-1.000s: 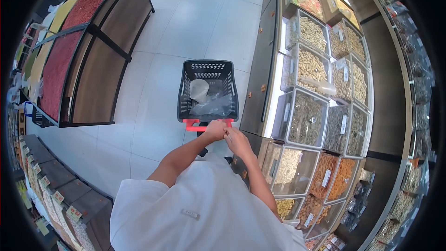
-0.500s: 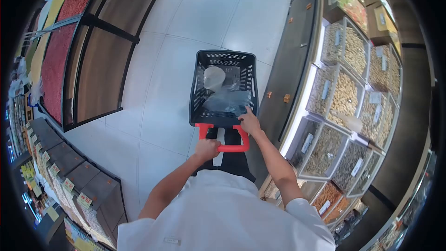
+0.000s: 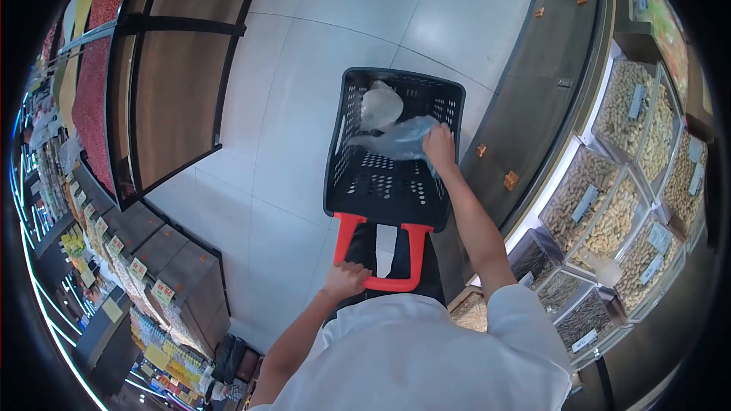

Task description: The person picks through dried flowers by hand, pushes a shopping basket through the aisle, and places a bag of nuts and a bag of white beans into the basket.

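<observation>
A black shopping basket (image 3: pixel 333 175) with a red handle (image 3: pixel 392 285) is in front of my body. My left hand (image 3: pixel 348 279) is closed round the left corner of that handle. Inside the basket's right side, my right hand (image 3: pixel 439 146) grips a clear plastic bag (image 3: pixel 401 138), which stretches out to the left above the basket floor. Farther back in the basket lies a filled, whitish plastic bag (image 3: pixel 381 106), its contents too blurred to name. My right fingertips are partly hidden by the hand itself.
On the right, clear bins of peanuts (image 3: pixel 609 217) and other dry goods top a dark cabinet (image 3: pixel 533 106). Dark wooden display stands (image 3: pixel 183 91) line the left, with price-tagged bins (image 3: pixel 164 289) nearer me. Pale floor tiles (image 3: pixel 297 106) run between.
My right hand has reached forward into the basket and taken hold of the clear plastic bag, lifting and stretching it. The basket appears farther right in view; my left hand stays on the handle.
</observation>
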Available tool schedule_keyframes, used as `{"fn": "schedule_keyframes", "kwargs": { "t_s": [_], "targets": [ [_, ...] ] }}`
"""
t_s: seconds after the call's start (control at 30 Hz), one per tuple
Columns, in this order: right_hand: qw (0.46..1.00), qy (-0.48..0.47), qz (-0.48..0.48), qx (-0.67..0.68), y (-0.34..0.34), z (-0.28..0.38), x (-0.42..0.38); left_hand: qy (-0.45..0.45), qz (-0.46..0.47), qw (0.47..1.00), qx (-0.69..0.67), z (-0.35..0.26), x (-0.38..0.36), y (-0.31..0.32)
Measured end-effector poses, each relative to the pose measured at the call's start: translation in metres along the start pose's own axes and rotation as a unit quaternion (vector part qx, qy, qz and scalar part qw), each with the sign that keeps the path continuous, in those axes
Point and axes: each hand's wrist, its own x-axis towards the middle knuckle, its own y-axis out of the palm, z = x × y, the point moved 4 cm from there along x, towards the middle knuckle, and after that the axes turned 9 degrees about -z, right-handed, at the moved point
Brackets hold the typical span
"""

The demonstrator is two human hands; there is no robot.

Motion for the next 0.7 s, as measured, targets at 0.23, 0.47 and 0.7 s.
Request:
{"fn": "schedule_keyframes", "kwargs": {
  "t_s": [0.23,0.47,0.7],
  "targets": [
    [0.994,-0.004,-0.108,0.010,-0.013,0.037,0.069,-0.017,0.048,0.999,0.006,-0.001,0.005,-0.004],
    [0.965,-0.072,-0.246,-0.044,0.015,0.028,0.065,-0.030,0.065,0.997,0.001,-0.001,0.012,-0.006],
    [0.992,0.056,0.045,-0.104,0.160,-0.038,0.083,-0.019,0.062,0.998,0.000,0.001,0.018,-0.007]
  ]
}}
